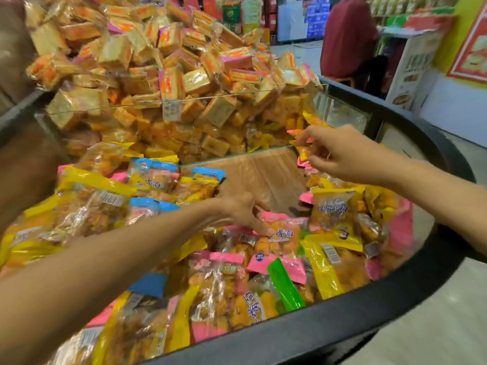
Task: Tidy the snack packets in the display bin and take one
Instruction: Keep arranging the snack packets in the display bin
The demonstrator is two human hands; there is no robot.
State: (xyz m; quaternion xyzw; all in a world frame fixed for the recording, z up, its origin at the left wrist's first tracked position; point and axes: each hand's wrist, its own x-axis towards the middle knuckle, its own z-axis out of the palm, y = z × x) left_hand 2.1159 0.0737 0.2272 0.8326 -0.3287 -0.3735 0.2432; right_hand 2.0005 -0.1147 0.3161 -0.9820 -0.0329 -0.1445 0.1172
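A black-rimmed display bin [369,309] holds several snack packets with yellow, pink, blue and green edges. My left hand [242,210] reaches across the pile, its fingertips touching a pink-topped packet [283,237] near the bin's middle. My right hand [340,151] is farther back at the right. Its fingers are curled and pinch small yellow and pink packets [303,151] beside the glass divider [237,154]. A bare wooden patch of the bin floor [263,175] shows between the two hands.
Behind the glass divider rises a tall heap of square wrapped cakes [171,75]. A person in dark red [347,35] stands at the back right near shelves. Grey floor [448,325] lies to the right of the bin.
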